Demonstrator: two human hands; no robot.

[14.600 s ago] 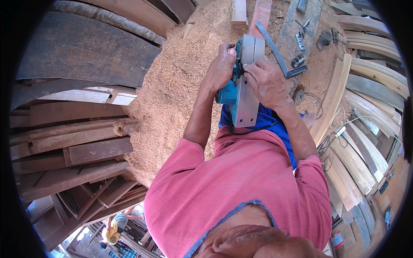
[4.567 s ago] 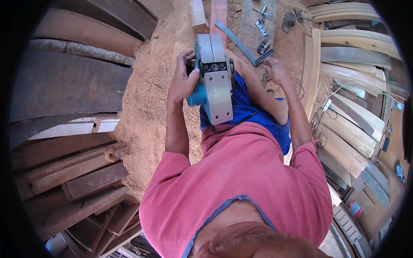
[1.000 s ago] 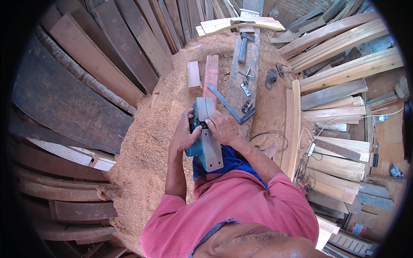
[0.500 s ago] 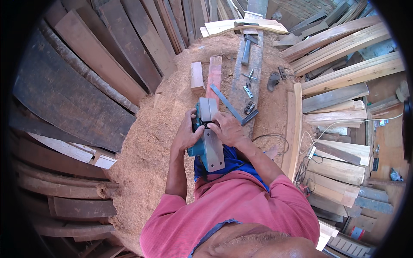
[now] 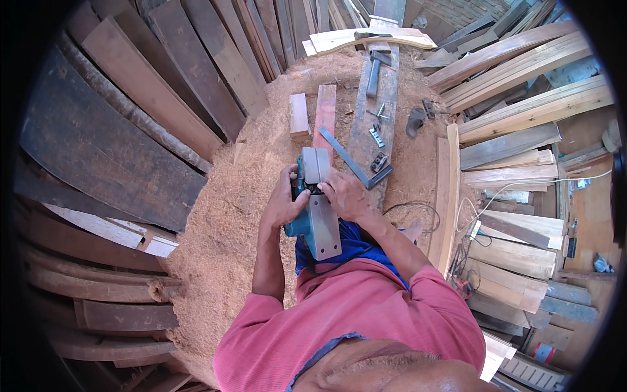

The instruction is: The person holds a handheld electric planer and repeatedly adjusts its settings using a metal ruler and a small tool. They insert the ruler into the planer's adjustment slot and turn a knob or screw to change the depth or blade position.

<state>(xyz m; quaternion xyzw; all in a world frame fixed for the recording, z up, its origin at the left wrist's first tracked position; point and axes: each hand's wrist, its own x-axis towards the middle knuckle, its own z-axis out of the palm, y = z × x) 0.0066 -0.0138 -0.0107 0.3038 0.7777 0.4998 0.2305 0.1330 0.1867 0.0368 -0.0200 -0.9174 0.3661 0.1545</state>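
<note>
We clasped the planer (image 5: 322, 225) in our left hand (image 5: 282, 202), our right hand (image 5: 347, 197) touching its middle, grip unclear.

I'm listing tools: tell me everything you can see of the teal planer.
The planer has a teal body that looks plastic and a metal-looking sole of two plates, with a dark gap between them; two holes show toward the person's end. It is held sole up, pointing away from the person, at the blue shorts; whether it rests on them is hidden. The left hand grips its left side, thumb at the gap; the right hand is also at the gap.
</note>
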